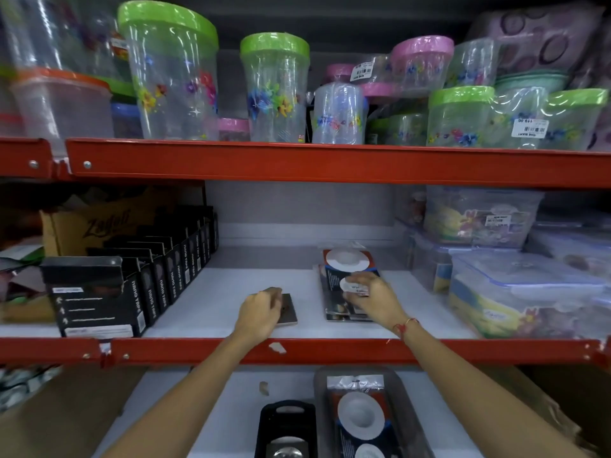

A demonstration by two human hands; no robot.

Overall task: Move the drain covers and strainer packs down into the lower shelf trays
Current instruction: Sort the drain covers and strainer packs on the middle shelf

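Hands at work on the middle shelf [211,302]. Left hand [259,314] curls over a flat square drain cover [289,311], fingers on its far edge; whether it is gripped cannot be told. Metal plate, probably stiff, fairly heavy and slick: best pinched by opposite edges. Right hand [370,300] rests closed on the stacked strainer packs [347,269], glossy card and film, likely light and slippery; take them by the sides. Below stand a black tray [286,421] and a grey tray [322,408].
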